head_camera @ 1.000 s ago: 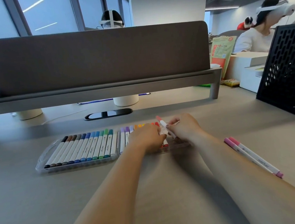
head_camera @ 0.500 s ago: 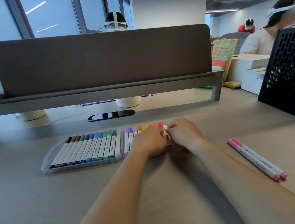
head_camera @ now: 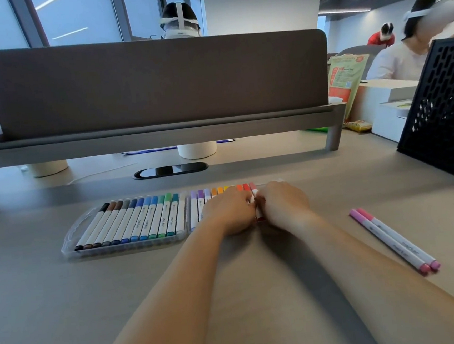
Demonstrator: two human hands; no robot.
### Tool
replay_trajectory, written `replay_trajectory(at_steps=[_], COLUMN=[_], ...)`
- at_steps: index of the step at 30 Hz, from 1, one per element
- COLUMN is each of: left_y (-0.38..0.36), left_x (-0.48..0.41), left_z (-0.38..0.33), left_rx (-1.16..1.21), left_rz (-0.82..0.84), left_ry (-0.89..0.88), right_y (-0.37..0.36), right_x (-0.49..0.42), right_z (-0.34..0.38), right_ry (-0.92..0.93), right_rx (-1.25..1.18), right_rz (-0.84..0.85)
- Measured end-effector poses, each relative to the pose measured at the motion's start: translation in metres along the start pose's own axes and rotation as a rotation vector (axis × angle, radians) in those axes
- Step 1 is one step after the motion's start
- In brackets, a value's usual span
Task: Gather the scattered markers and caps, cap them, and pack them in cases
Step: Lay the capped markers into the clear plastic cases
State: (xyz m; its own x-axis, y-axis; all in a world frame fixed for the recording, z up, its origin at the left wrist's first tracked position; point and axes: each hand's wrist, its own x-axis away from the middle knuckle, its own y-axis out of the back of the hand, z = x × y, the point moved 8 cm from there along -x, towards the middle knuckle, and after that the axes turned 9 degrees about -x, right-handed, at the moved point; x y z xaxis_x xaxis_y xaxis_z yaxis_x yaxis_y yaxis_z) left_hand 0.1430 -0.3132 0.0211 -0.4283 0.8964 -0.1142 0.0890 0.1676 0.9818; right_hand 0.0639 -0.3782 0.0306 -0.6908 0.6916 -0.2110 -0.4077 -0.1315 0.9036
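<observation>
While both bare forearms reach forward over the pale beige counter (head_camera: 67, 309), the two hands meet above the right half of the clear plastic marker case (head_camera: 70, 240), which lies flat on it. The left hand (head_camera: 232, 212) has its fingers curled inward, its fingertips against the red-capped white marker (head_camera: 260, 218) at the right end of the case's row. The right hand (head_camera: 283, 205) is curled against that marker from the other side, so both hands have hold of it. It lies lengthwise in line with the others in the case, one red end showing beyond the knuckles and the other between the wrists. Whether it sits fully down in the case I cannot tell.

The left half of the case holds a tight row of white-barrelled markers (head_camera: 142, 220) with caps running from black through browns and blues to greens. The right half shows purple, orange and red caps (head_camera: 199, 199), its barrels mostly hidden by the hands.

Well to the right of the case, two pink-capped white markers (head_camera: 394, 242) lie side by side, touching, on the counter. Beyond the case are a black oval cable opening (head_camera: 171, 170) and a grey fabric desk screen (head_camera: 155, 82). A black perforated plastic basket (head_camera: 446, 114) stands beyond and to the right of the case.
</observation>
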Motion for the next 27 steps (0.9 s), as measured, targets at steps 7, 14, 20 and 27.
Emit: replay_trajectory(at_steps=[7,14,20,27], left_y=[-0.002,0.017,0.008,-0.028], left_x=[0.006,0.033,0.052,0.058], left_z=[-0.006,-0.018,-0.101,-0.179], left_rx=[-0.126,0.025,0.419,0.593], left_rz=[-0.021,-0.143,-0.052,0.18], left_ry=[0.003,0.146,0.051,0.068], right_y=[0.002,0.04,0.086,0.1], right_x=[0.013,0.041,0.11,0.159], right_z=[-0.004,-0.03,-0.132,-0.178], right_ry=[0.025,0.116,-0.253,-0.46], right_rx=[-0.036,-0.222,-0.354,-0.42], right_rz=[0.026,-0.115,-0.217,-0.179])
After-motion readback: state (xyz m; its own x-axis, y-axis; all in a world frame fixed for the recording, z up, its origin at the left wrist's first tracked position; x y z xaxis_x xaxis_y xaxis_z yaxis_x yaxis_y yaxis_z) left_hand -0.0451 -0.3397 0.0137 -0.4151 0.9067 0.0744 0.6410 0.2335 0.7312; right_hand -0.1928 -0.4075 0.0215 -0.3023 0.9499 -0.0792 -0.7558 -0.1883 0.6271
